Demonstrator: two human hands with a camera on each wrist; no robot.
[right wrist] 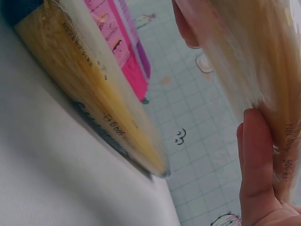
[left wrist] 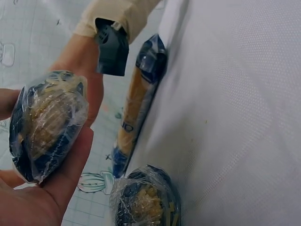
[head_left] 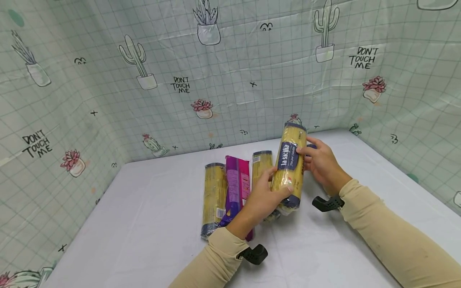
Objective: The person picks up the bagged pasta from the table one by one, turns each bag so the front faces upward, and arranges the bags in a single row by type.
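Both hands hold a clear-wrapped spaghetti pack (head_left: pixel 290 162) with a dark blue "la sicilia" label, tilted up over the table. My left hand (head_left: pixel 262 198) grips its lower part, thumb across the front and fingers at the left edge. On the right side, my right hand (head_left: pixel 319 162) holds the upper half between thumb and fingers. The left wrist view shows the pack's crinkled end (left wrist: pixel 49 127) resting against the left fingers. In the right wrist view, fingers (right wrist: pixel 257 160) lie along the pack's side.
Left of the held pack lie another spaghetti pack (head_left: pixel 263 164), a magenta and purple packet (head_left: pixel 237 180), and a spaghetti pack with a barcode (head_left: pixel 215 192). One more pack (left wrist: pixel 136 99) lies beyond, by the right wrist. A patterned sheet (head_left: pixel 230 80) walls the white table (head_left: pixel 155 224).
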